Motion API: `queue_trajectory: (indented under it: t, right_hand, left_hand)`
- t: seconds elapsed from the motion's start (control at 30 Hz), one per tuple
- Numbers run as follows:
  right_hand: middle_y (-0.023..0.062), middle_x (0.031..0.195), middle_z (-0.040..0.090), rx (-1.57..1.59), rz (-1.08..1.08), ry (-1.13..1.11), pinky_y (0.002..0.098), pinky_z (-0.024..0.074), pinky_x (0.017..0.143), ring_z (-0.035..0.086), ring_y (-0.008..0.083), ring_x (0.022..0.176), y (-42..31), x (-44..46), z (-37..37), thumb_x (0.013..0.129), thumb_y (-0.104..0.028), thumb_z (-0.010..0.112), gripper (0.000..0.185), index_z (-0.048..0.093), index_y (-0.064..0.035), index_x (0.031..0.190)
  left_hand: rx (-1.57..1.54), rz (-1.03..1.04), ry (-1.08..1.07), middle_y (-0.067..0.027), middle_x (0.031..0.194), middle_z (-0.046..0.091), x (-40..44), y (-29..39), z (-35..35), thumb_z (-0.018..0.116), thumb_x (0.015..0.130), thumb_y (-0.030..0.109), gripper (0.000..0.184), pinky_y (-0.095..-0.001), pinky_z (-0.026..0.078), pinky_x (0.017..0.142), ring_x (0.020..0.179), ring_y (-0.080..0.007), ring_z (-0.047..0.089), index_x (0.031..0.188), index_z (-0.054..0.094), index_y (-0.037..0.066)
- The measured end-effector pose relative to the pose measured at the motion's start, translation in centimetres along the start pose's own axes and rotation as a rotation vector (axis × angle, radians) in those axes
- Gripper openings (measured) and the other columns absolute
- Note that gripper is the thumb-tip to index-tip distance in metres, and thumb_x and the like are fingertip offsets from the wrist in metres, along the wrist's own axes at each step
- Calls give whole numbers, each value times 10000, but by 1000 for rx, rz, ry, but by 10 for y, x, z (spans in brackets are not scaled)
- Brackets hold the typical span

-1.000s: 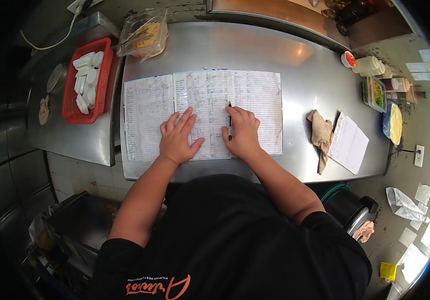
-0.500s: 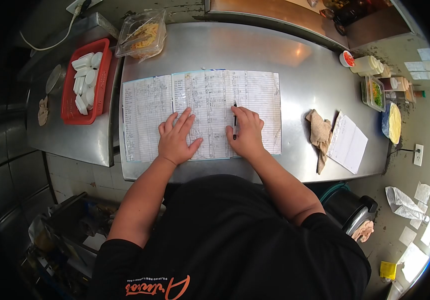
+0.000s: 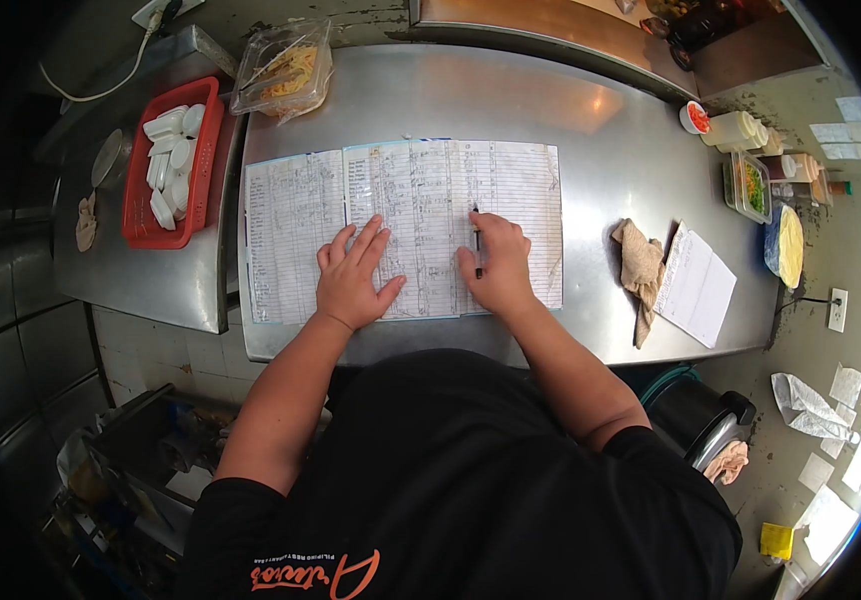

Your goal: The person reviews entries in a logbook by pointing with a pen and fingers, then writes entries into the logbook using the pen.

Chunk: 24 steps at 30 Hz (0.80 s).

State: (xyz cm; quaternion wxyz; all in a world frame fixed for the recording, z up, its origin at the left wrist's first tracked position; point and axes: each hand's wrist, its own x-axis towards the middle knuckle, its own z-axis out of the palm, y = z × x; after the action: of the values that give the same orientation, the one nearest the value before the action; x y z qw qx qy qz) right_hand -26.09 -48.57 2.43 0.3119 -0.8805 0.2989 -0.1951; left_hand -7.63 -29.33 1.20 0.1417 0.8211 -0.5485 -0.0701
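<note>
An open ledger notebook with ruled pages lies flat on the steel table, its left and middle columns filled with handwriting. My left hand rests on the lower middle of the pages, fingers spread and holding nothing. On the right page, my right hand has a black pen between thumb and fingers. The pen lies roughly in line with the columns, its upper end just past my fingertips. Whether its tip touches the paper I cannot tell.
Right of the notebook lie a brown cloth and a white notepad. A red basket of white lidded containers stands left. Behind is a clear plastic food container. Bottles and a tub of chopped vegetables line the right edge.
My right hand has shifted slightly to the right with the pen, which now stands a little farther right on the page. My left hand and the notebook have stayed put.
</note>
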Motion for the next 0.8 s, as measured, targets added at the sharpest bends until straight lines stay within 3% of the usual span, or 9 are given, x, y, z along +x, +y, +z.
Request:
queue_trajectory:
  t: [0.03,0.1,0.13,0.17,0.23,0.33,0.53,0.8]
  right_hand:
    - [152,1320,628,-1,0,0,498,367,1056,553,353,1218,7,2,-2,862,-161,758,513,609,-62,1343]
    - [149,1140,701,137,46,131,468,466,953,645,351,1050,23,13,-6,905,-186,757,330,664,-40,1186]
    - [107,924,724,259,188,194,383,530,784,680,256,825,28,22,-8,936,-217,773,237,685,-14,1018]
    - [107,924,724,257,189,193,383,530,784,680,256,825,33,31,-13,936,-217,773,237,685,-14,1018]
    - [71,803,705,498,537,144,310,520,660,642,150,720,47,45,-25,936,-225,792,242,682,-10,938]
    - [43,773,694,608,519,96,277,501,654,600,92,716,55,63,-33,930,-223,797,250,664,-21,867]
    - [47,722,686,591,490,2,293,493,627,592,106,682,69,74,-32,912,-225,791,302,615,-38,754]
    - [47,700,668,537,421,-3,305,489,619,580,112,667,69,71,-27,910,-217,777,295,608,-38,747]
  left_hand:
    - [-1,-2,-2,-48,1658,442,0,0,0,763,854,479,745,-516,275,1174,1453,-349,388,1477,592,108]
    - [2,-2,0,-47,1658,442,0,0,0,764,854,476,742,-516,275,1175,1453,-350,388,1476,594,111]
    - [6,-2,1,-46,1659,441,0,0,0,765,853,474,738,-517,275,1176,1453,-350,389,1475,596,113]
    - [4,-2,1,-46,1659,441,0,1,-1,765,853,474,738,-517,275,1176,1453,-350,389,1475,596,113]
    - [-34,-9,-1,-68,1655,457,1,2,-3,779,845,422,719,-520,273,1177,1440,-376,404,1458,603,90]
    - [-31,-9,0,-71,1653,459,2,3,-4,779,843,418,717,-519,274,1175,1433,-379,410,1456,603,89]
    - [-8,-6,16,-35,1657,451,1,1,-1,770,847,465,720,-521,281,1166,1445,-353,404,1459,609,121]
    - [-5,1,9,-41,1652,457,1,0,1,767,849,472,729,-522,283,1163,1442,-361,411,1468,601,125]
